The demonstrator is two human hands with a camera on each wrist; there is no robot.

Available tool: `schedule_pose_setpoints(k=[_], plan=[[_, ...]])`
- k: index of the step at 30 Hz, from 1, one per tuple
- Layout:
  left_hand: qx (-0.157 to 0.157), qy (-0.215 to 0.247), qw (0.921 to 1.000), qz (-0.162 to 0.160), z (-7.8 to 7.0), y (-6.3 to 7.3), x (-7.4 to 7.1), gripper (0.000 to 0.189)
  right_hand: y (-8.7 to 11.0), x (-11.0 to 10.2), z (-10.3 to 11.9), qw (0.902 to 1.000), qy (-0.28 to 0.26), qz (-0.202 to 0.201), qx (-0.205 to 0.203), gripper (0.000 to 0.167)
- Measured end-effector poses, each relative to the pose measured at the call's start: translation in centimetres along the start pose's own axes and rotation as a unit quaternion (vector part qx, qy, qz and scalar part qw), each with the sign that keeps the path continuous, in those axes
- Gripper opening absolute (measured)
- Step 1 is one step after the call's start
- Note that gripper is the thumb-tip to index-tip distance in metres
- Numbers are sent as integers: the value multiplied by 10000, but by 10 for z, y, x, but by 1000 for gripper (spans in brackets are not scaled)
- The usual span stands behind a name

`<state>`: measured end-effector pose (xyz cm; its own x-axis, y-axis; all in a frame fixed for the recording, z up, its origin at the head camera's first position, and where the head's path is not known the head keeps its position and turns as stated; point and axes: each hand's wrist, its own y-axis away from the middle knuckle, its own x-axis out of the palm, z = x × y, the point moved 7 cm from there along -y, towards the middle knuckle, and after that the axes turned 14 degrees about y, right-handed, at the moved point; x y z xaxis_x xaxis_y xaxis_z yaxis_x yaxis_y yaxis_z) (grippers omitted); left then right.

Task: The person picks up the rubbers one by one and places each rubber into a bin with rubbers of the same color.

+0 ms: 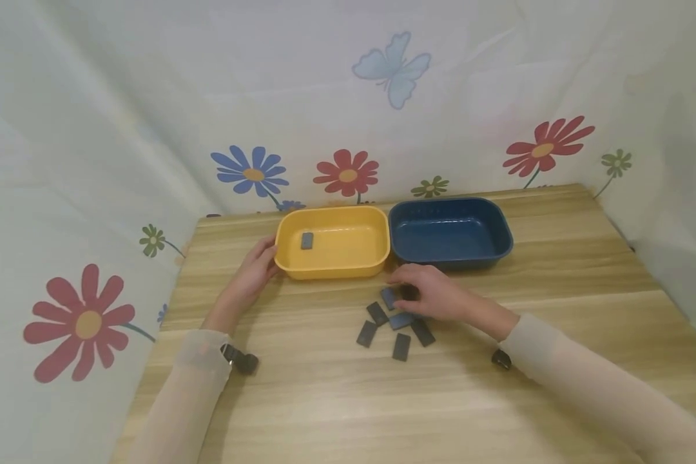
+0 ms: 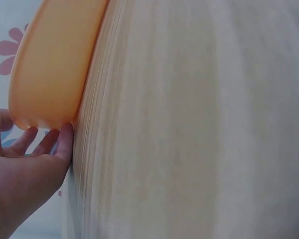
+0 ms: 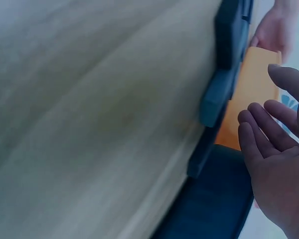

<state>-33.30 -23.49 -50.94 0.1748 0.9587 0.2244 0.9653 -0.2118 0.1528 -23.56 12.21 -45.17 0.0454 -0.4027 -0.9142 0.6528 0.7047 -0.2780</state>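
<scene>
My left hand (image 1: 254,272) is at the left end of the yellow tray (image 1: 336,272), its fingertips touching the end wall, as the left wrist view also shows. One small blue-grey rectangular tile (image 1: 307,240) lies inside that tray. Over a loose group of similar tiles hovers my right hand (image 1: 435,293), fingers slightly bent and nothing visible between them in the right wrist view. Among the group are a blue-grey tile (image 1: 401,321), a black tile (image 1: 401,347) and another black tile (image 1: 367,334). A dark tile beneath the right hand is partly hidden.
A dark blue tray (image 1: 452,241) stands against the yellow tray's right side, with nothing seen inside. Both stand near the back of the wooden table (image 1: 325,399). A flower-printed curtain (image 1: 301,96) hangs behind and at both sides.
</scene>
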Motion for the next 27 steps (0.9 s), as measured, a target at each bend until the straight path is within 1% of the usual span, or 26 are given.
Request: schedule_pose_setpoints(k=[4,10,12,15,16,18,23,27], plan=[[-25,8,10000,-12,1,2,0,54,-1,7,-3,10000,61,64,29,43],[-64,139,9999,-11,-4,4,3,53,-6,16,-3,9990,218,370,88,43],[-60,114,9999,-6,-5,4,4,54,-8,19,-2,9984,266,487,94,42],[-25,58,10000,-1,-3,0,5,54,-7,21,-2,9975,321,604,167,41],[-13,38,10000,2,-2,-2,5,54,-8,21,-1,9973,336,621,187,41],[-25,28,10000,26,-6,0,8,54,-8,22,-1,9971,412,604,197,40],[-154,52,9999,35,-16,10,13,55,-12,24,-2,9969,517,566,179,39],[-175,74,9998,64,-15,10,13,55,-11,27,-4,9971,416,592,237,39]])
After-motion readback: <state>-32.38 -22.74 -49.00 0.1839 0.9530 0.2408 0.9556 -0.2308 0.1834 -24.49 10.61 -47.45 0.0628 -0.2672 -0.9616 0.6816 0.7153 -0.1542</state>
